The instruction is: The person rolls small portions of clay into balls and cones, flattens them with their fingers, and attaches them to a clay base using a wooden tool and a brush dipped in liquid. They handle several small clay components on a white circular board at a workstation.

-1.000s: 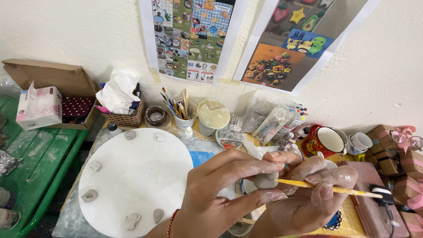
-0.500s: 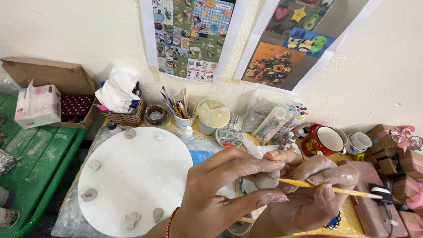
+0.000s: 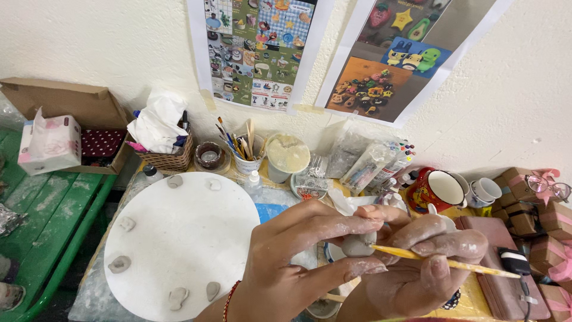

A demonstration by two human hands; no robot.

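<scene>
Item: small grey lump of wet clay (image 3: 358,244), rounded, pinched between the fingertips of the left hand (image 3: 292,262) above the front right part of the cluttered tabletop (image 3: 271,211), just off the right edge of the round white work board (image 3: 179,238).

Grip, left hand: thumb and fingers closed together on the clay lump, clay-smeared; red thread bracelet (image 3: 227,301) at the wrist.

Grip, right hand (image 3: 417,268): fingers clamped on a thin yellow wooden-handled tool (image 3: 453,262), its tip touching the lump; whether it is a brush or a modelling stick cannot be told.

Handling, judged: light, soft and easily dented; surface looks damp, so likely slippery and apt to smear. Best held by its broad sides with light fingertip pressure, leaving the worked face open to the tool. Squeezing would deform it.

Nearby:
- Six small grey clay pieces (image 3: 119,263) set around the rim of the board, apart from one another.
- White cup of paintbrushes (image 3: 245,156) at the back edge of the tabletop.
- Woven basket with white cloth (image 3: 164,134), back left.
- Red-and-white painted mug (image 3: 438,191), right side.
- Cardboard box (image 3: 65,113) and tissue pack (image 3: 50,143), far left.
</scene>
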